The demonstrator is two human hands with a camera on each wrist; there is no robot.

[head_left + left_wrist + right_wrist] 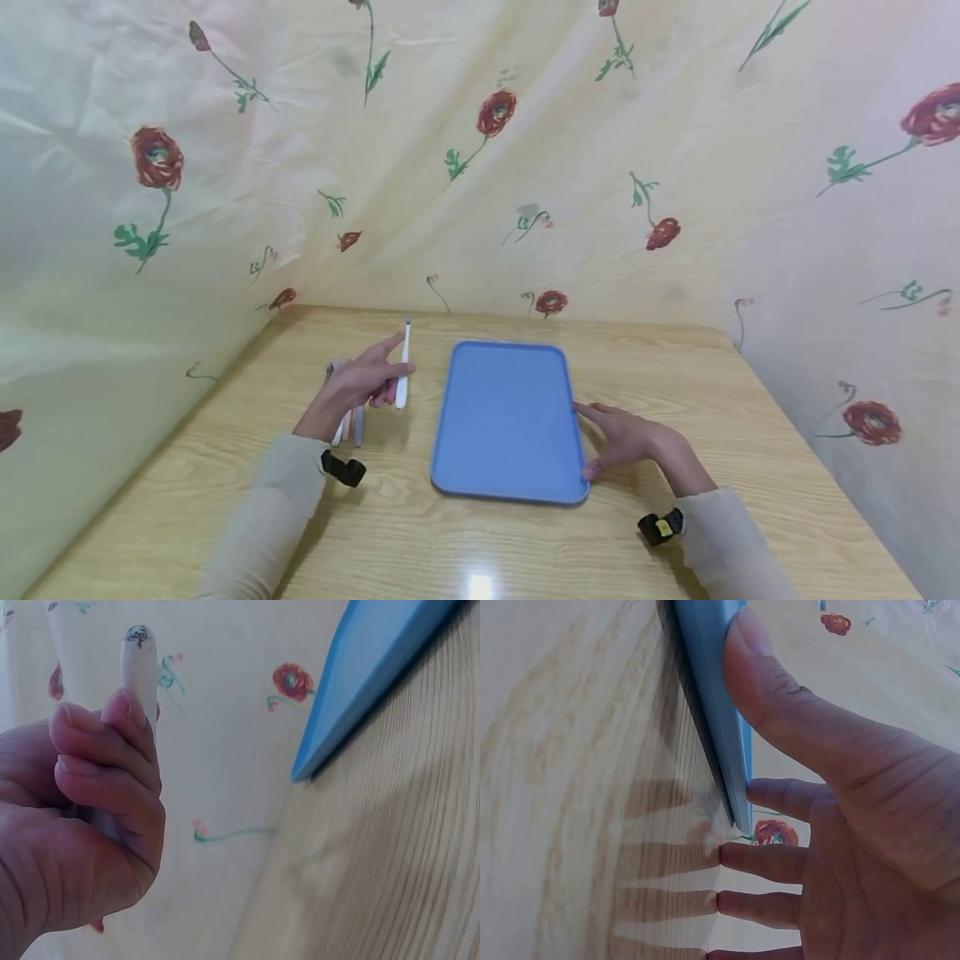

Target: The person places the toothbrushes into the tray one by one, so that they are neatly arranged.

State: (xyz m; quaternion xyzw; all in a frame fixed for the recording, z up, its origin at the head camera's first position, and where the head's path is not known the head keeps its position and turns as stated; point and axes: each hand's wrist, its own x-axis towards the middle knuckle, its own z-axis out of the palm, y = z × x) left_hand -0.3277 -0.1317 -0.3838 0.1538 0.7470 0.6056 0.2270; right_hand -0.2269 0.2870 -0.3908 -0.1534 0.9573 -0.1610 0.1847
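My left hand [363,381] holds a slender white stick [402,393], shaped like a toothbrush, above the table left of the blue tray [510,417]. It is broad at its lower end and narrows to a small dark tip. In the left wrist view, the stick's rounded white end [138,667] bears dark specks and pokes out beyond the curled fingers. At the tray's right side is my right hand [626,437], thumb on the rim and index fingertip touching the edge. Its other fingers [765,862] are straight, their tips on the tabletop.
Several slender things [358,427], white, pinkish and grey-purple, lie on the wooden table [510,546], partly hidden under my left hand and forearm. A flowered cloth [420,208] hangs behind the table and along both sides.
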